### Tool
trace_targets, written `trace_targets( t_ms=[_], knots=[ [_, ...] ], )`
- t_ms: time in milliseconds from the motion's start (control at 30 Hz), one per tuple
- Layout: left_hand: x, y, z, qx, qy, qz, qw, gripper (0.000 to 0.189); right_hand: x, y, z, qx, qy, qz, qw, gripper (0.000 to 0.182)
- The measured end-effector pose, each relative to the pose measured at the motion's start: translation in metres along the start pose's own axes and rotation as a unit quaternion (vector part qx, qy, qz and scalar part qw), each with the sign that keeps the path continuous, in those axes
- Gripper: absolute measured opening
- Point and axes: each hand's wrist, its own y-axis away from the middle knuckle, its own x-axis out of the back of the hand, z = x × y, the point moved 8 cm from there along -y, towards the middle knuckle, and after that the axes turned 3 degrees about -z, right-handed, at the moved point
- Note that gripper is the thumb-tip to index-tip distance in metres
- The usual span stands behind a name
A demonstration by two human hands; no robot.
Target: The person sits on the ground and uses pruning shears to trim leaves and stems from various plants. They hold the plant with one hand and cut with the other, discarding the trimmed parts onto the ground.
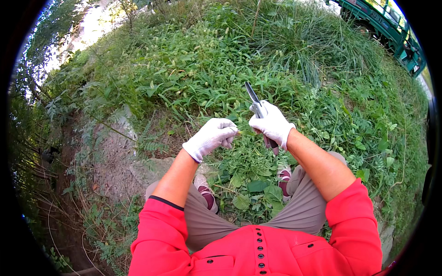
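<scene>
In white knit gloves, both my hands are raised over low green weeds (207, 82). My right hand (272, 120) is wrapped around a pair of hand shears (253, 93). Their dark, narrow blades point up and away from me, and the ends of the handles show below my palm. To the left, my left hand (212, 136) pinches a thin yellowish-green plant stem (240, 132) between thumb and fingers. A small gap separates this stem from the right glove. Broad leaves (257, 186) lie on the ground between my shoes.
Bare soil and rock (114, 162) slope down on the left beside a darker, brushy drop. Tall grass (310, 45) grows at the back right. A green cargo vehicle (380, 27) stands beyond it. My maroon-and-white shoes (207, 193) are planted among the plants.
</scene>
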Motion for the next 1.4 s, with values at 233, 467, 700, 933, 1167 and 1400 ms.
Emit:
trace_targets(
  t_ms=[233,467,700,933,1167,1400],
  knots=[
    [0.017,0.002,0.000,-0.012,0.014,0.059,0.998,0.017,0.014,0.005,-0.002,-0.027,0.058,0.047,0.997,0.039],
    [0.050,0.007,0.009,-0.045,0.018,0.153,0.987,0.016,-0.015,0.024,-0.014,-0.098,0.068,-0.127,0.985,0.046],
    [0.038,0.001,0.002,-0.033,0.024,0.121,0.992,0.015,-0.039,0.026,-0.003,-0.117,0.083,-0.194,0.971,0.043],
    [0.019,-0.004,-0.002,-0.011,-0.010,0.090,0.996,0.016,-0.043,0.021,0.001,-0.104,0.090,-0.170,0.976,0.044],
    [0.015,-0.004,0.002,-0.020,-0.037,0.072,0.996,0.016,-0.043,0.027,-0.007,-0.134,0.064,-0.168,0.975,0.034],
    [0.015,-0.002,0.005,-0.023,-0.018,0.079,0.996,0.016,-0.043,0.030,-0.007,-0.133,0.052,-0.157,0.977,0.035]
  ],
)
